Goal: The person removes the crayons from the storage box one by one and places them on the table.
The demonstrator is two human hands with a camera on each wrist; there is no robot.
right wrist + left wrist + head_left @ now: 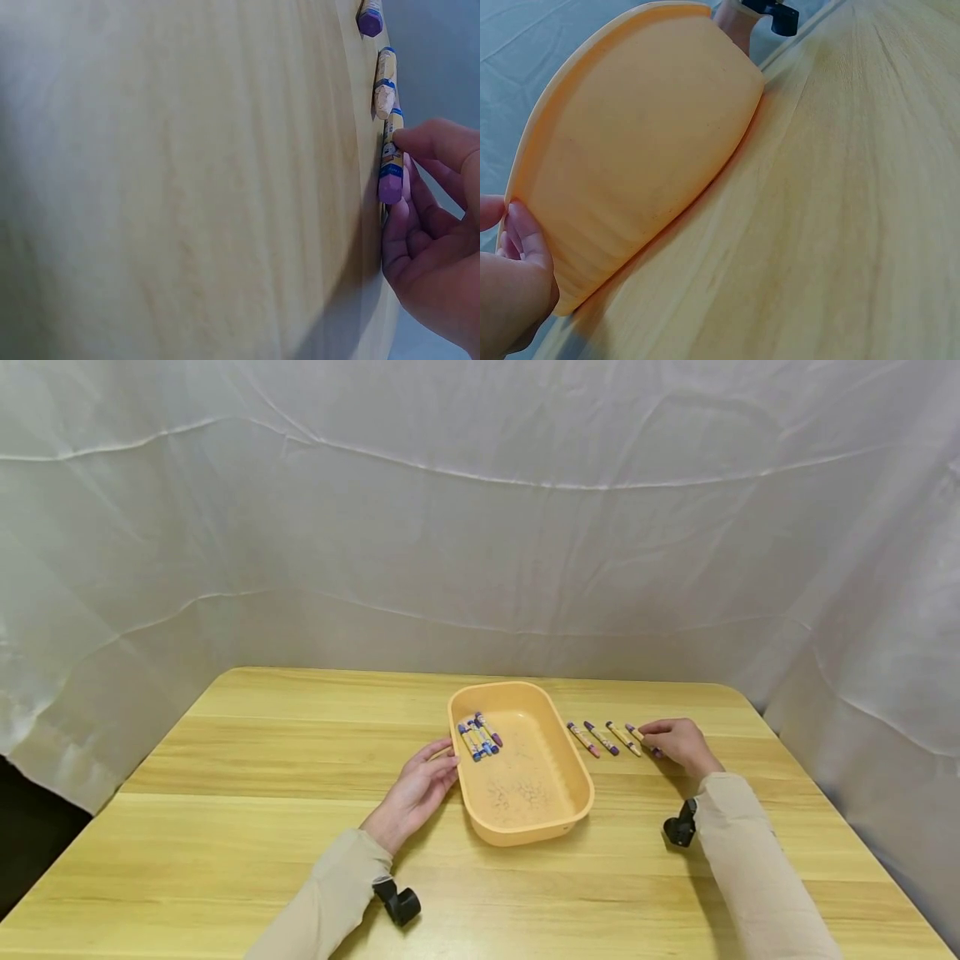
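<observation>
An orange plastic tray [577, 793] sits mid-table and holds several crayons [480, 737] at its far left corner. My left hand [444, 757] rests against the tray's left wall with fingers nearly straight. In the left wrist view its fingertips [526, 234] touch the tray's outer wall [637, 150]. Three crayons [602, 737] lie in a row to the right of the tray. My right hand [651, 735] is at the row's right end on a fourth, purple crayon [390, 161]. It pinches that crayon between finger and thumb [405, 184], and the crayon still lies on the table.
The wooden table [247, 793] is ringed by a white cloth backdrop [480, 527]. Neighbouring crayons [385, 82] lie just beyond the pinched one. A black camera mount sits at each wrist [399, 903], [681, 827]. The table's right edge is close to my right arm.
</observation>
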